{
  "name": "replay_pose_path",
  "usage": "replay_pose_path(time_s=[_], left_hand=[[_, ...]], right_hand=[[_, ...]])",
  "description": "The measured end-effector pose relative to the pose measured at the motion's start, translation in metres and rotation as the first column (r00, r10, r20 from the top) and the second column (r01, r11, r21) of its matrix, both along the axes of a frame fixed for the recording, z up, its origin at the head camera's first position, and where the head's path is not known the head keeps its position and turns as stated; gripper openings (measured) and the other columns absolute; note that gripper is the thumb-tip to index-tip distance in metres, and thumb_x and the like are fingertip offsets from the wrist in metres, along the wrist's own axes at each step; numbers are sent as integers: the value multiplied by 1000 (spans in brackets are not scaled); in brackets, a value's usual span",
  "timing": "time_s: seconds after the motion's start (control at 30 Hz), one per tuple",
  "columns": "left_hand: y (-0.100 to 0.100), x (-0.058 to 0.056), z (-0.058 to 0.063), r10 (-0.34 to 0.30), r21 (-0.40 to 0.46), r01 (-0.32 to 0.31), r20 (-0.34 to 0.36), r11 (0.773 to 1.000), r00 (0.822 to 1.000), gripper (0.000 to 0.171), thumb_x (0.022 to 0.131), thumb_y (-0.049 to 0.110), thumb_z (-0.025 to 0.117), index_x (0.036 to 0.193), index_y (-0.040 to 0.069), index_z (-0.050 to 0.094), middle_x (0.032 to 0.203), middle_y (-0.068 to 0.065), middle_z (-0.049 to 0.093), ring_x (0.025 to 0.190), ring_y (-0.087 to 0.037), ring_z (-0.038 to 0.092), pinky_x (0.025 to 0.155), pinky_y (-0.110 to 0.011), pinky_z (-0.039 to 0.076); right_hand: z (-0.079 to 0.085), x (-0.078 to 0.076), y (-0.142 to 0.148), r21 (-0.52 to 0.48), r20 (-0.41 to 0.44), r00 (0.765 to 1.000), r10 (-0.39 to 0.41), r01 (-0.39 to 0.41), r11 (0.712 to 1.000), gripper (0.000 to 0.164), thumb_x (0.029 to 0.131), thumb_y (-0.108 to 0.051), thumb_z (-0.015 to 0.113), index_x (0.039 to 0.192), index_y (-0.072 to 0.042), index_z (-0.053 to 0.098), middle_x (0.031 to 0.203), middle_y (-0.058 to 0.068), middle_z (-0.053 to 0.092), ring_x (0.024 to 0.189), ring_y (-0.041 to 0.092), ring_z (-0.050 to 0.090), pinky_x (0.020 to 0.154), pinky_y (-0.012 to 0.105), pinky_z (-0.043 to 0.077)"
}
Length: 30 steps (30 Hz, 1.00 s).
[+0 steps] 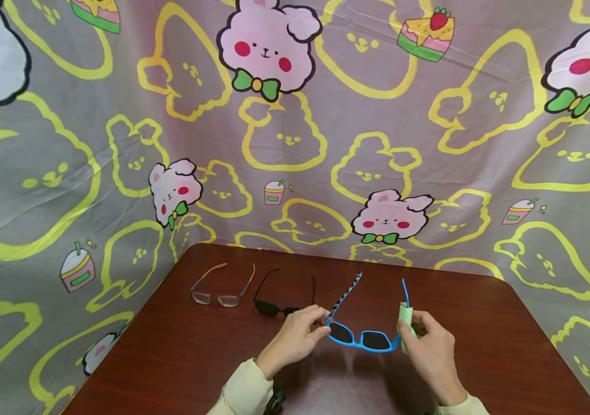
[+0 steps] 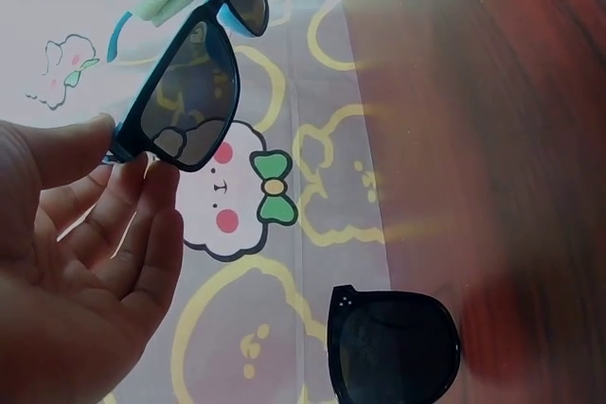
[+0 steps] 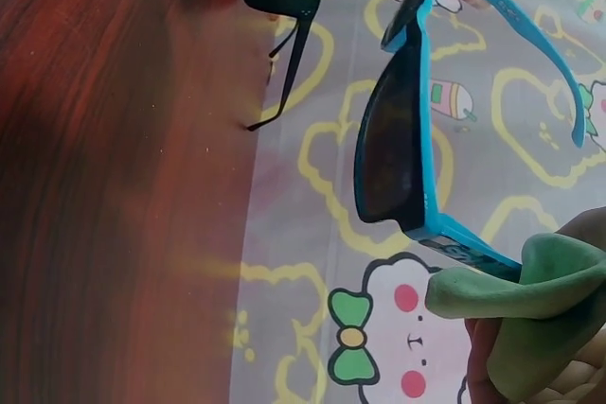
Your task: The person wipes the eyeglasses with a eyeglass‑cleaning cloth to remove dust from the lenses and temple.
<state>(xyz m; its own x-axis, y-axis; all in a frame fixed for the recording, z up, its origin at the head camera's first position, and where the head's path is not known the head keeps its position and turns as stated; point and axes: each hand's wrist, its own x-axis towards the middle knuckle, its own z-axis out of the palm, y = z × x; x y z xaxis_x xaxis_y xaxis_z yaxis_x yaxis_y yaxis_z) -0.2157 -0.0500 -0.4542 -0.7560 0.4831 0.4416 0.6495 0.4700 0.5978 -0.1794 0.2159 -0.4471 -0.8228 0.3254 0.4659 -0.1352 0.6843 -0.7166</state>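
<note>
Blue-framed sunglasses [image 1: 359, 340] with dark lenses are held up above the table, their temples spread and pointing away. My left hand [image 1: 297, 337] pinches them at the left hinge corner between thumb and fingers. With a folded light green cloth [image 1: 405, 324] my right hand [image 1: 432, 349] grips the right temple; the cloth wraps round it near the hinge. In the right wrist view the cloth [image 3: 530, 295] covers part of the temple, and the blue tip beyond the hand is hidden. The left wrist view shows the left thumb pressed on the frame corner [image 2: 123, 139].
Black sunglasses [image 1: 269, 308] lie on the brown table [image 1: 170, 351], just beyond the left hand and partly covered by it. Farther left are clear-lensed glasses [image 1: 214, 298] with orange-brown temples. A patterned cloth curtain [image 1: 295, 173] encloses the table's back and sides.
</note>
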Motion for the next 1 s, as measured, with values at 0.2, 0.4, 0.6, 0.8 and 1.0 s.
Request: replay_pose_path(time_s=[0.2, 0.4, 0.6, 0.8, 1.0], left_hand=[[-2, 2, 0, -10, -1, 10, 22, 1000, 1000, 6, 89, 19, 66, 92, 15, 63, 81, 14, 53, 65, 0, 46, 61, -17, 41], [-3, 3, 0, -16, 1, 16, 1, 1000, 1000, 5, 88, 19, 67, 90, 18, 63, 79, 15, 53, 64, 1, 46, 61, -16, 41], [-1, 3, 1, -21, -14, 21, -8, 1000, 1000, 6, 86, 17, 68, 88, 17, 62, 78, 14, 52, 66, 1, 47, 61, -15, 41], [-1, 4, 2, -28, -18, 29, 6, 999, 1000, 6, 87, 18, 68, 88, 16, 62, 79, 14, 53, 68, 1, 48, 63, -16, 41], [-1, 5, 2, -40, -44, 41, 25, 998, 999, 5, 88, 17, 67, 88, 16, 62, 80, 14, 53, 68, 1, 48, 64, -16, 42]], right_hand=[[3, -1, 2, 8, -15, 1000, -21, 21, 1000, 14, 77, -12, 76, 88, -9, 68, 76, -1, 67, 63, 3, 57, 58, 13, 40], [6, 0, 4, 8, -30, 999, -20, 20, 1000, 14, 77, -11, 76, 88, -8, 68, 76, 1, 68, 63, 3, 58, 57, 12, 40], [10, 1, 5, 6, -15, 1000, -26, 26, 1000, 16, 79, -16, 75, 91, -8, 68, 79, 2, 68, 65, 3, 58, 58, 13, 40], [11, 1, 7, 11, 2, 1000, -31, 31, 999, 17, 80, -18, 74, 92, -9, 68, 80, 1, 68, 66, 3, 58, 59, 16, 41], [12, 1, 7, -2, -24, 999, -31, 31, 1000, 17, 80, -17, 74, 93, -8, 68, 82, 2, 69, 67, 0, 57, 59, 11, 40]])
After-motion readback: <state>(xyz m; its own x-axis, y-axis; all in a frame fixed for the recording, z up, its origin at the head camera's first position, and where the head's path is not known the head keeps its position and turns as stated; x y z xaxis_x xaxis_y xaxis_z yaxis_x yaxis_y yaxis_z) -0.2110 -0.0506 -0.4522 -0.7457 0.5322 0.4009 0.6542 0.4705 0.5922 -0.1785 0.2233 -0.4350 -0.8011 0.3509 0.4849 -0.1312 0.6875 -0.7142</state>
